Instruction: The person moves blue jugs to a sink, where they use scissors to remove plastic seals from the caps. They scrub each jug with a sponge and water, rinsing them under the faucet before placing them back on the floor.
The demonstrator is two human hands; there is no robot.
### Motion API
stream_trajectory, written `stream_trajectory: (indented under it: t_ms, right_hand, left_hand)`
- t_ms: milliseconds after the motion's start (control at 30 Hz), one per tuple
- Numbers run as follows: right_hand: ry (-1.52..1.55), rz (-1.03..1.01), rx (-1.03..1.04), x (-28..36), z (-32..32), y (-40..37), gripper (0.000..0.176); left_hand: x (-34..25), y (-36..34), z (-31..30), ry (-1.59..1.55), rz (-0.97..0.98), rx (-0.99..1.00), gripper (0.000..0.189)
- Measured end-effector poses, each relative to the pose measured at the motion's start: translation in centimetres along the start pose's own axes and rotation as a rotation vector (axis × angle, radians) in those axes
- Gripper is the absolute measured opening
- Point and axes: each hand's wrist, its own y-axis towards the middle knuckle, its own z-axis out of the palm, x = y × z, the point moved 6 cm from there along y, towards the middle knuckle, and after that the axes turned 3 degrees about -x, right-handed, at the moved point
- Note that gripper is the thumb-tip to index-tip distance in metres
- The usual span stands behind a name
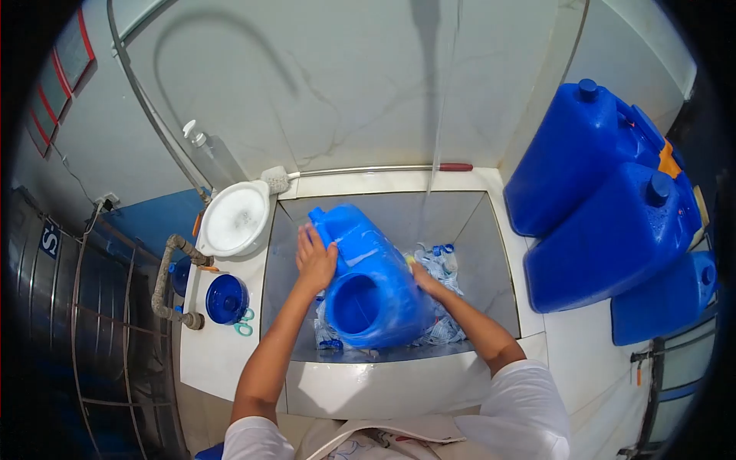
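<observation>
A wet blue plastic jug [383, 284] is tilted over the sink [475, 222], its wide round opening facing me. My left hand [315, 264] holds it at the upper left, fingers laid along its side near the handle. Against its right side, my right hand [426, 279] is closed around a yellow sponge [410, 260], of which only a small edge shows. Below the jug lie crumpled blue-and-white labels or wrappers [443, 268] with some blue caps among them; the jug hides part of this heap. A thin stream of water [435, 130] falls behind the jug.
Large blue jerrycans [598, 238] stand on the right ledge. To the left are a white basin of suds [236, 220], a blue bowl [226, 299], teal-handled scissors [244, 325], a pump bottle [215, 157] and a pipe [165, 284]. A long-handled brush [368, 169] lies along the back rim.
</observation>
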Motion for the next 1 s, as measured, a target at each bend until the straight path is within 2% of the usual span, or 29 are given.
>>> stream_trajectory:
  t_ms: [33,67,100,133,167,233,300,333,400,433,533,567,633,667,700,767,800,867,900,967,1000]
  right_hand:
    - [-0.079,0.049,-0.050,-5.2,0.9,1.4,0.045]
    - [-0.154,0.102,-0.096,-10.3,1.8,2.7,0.045]
    - [-0.402,-0.102,-0.311,-5.7,2.1,1.4,0.042]
    - [-0.454,-0.350,-0.511,-0.8,3.2,1.5,0.039]
    - [-0.498,-0.605,-0.712,4.7,4.0,1.7,0.037]
    - [-0.326,-0.574,-0.672,14.5,4.6,2.2,0.043]
    - [-0.608,-0.888,-0.575,20.1,7.0,2.8,0.033]
    - [-0.606,-0.885,-0.578,20.4,6.6,3.0,0.033]
    - [-0.658,-0.808,-0.484,20.5,5.5,3.9,0.022]
    - [-0.972,-0.673,-0.479,20.1,3.8,5.2,0.020]
    - [-0.940,-0.793,-0.474,20.2,5.7,4.8,0.019]
    - [-0.750,-0.894,-0.468,23.7,6.7,1.0,0.018]
    - [-0.785,-0.918,-0.507,23.4,7.0,-0.1,0.018]
    - [-0.813,-0.953,-0.550,23.7,7.1,-0.4,0.017]
    - [-0.982,-0.904,-0.417,22.6,5.8,0.4,0.017]
    - [-1.027,-0.688,-0.467,20.0,1.7,2.9,0.018]
    - [-1.030,-0.689,-0.465,19.5,0.5,4.4,0.018]
    - [-0.497,-0.539,0.001,17.2,-0.3,8.1,0.025]
    - [-0.496,-0.540,0.002,15.6,-0.4,9.0,0.025]
    - [0.031,-0.229,0.058,10.8,-0.5,11.5,0.034]
    - [0.060,-0.241,0.134,9.0,-0.5,11.4,0.036]
  left_hand:
    - [3.2,-0.6,2.0,-0.162,-0.287,-0.019,0.048]
    - [2.9,0.3,0.1,-0.159,-0.293,-0.028,0.048]
    - [2.3,1.0,-1.4,-0.311,-0.442,0.236,0.049]
    - [1.6,0.6,-1.8,-0.462,-0.583,0.505,0.050]
    - [1.4,0.3,-1.9,-0.461,-0.583,0.503,0.050]
    - [-0.1,0.4,-2.6,-0.528,-0.400,0.404,0.046]
    - [-1.1,0.4,-3.3,-0.559,-0.365,0.407,0.045]
    - [-1.6,0.6,-3.6,-0.597,-0.327,0.403,0.044]
    - [-1.4,0.0,-4.1,-0.636,-0.290,0.393,0.045]
    - [-1.5,-0.1,-4.6,-0.678,-0.262,0.380,0.046]
    - [-2.7,0.4,-5.3,-0.683,-0.246,0.460,0.047]
    - [-2.6,0.4,-4.6,-0.689,-0.249,0.465,0.047]
    - [-3.1,1.2,-3.7,-0.588,-0.086,0.484,0.050]
    - [-3.0,1.0,-3.7,-0.585,-0.083,0.482,0.050]
    - [-3.4,0.9,-4.4,-0.668,-0.097,0.491,0.050]
    - [-3.5,0.7,-5.4,-0.754,-0.115,0.495,0.051]
    - [-3.4,0.6,-5.5,-0.765,-0.112,0.510,0.051]
    - [-3.3,0.4,-5.7,-0.779,-0.111,0.525,0.052]
    - [-3.0,0.2,-5.8,-0.800,-0.131,0.553,0.052]
    - [-2.7,0.4,-5.8,-0.810,-0.135,0.571,0.052]
    - [-2.7,0.0,-5.9,-0.786,-0.109,0.561,0.052]
